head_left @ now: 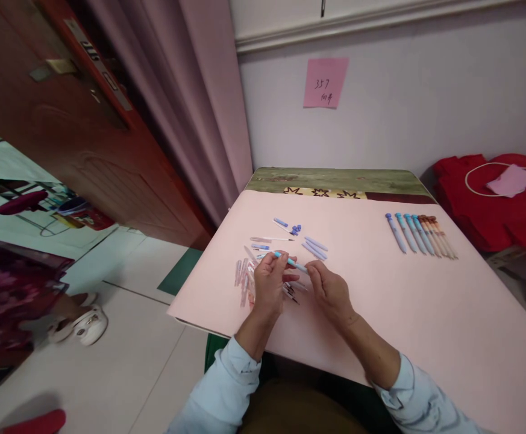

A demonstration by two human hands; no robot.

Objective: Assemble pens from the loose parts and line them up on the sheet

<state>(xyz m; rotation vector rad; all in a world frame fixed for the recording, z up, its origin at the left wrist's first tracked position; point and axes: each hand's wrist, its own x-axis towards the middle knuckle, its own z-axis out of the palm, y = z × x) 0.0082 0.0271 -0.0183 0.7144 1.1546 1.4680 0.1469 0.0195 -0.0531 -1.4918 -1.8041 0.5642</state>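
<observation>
Between my two hands is a light-blue pen point(293, 263), lying roughly level just above the table. My left hand point(269, 283) pinches its bright-blue end. The other end sits in the closed fingers of my right hand point(331, 292). Close by my left hand lies a pile of clear pinkish pen barrels point(243, 278), partly hidden by that hand. Thin pen refills point(292, 293) with dark tips show below the hands. Lavender pen barrels point(316, 247) and small dark-blue pen tops point(296, 229) lie just beyond.
Several finished-looking pens point(419, 235) with blue and brown tops line up on the pink-covered table point(362, 325) at right. Red cloth point(470, 211) lies past the right edge. A pink note point(326, 83) is on the wall. A person's shoe point(90, 325) shows at left.
</observation>
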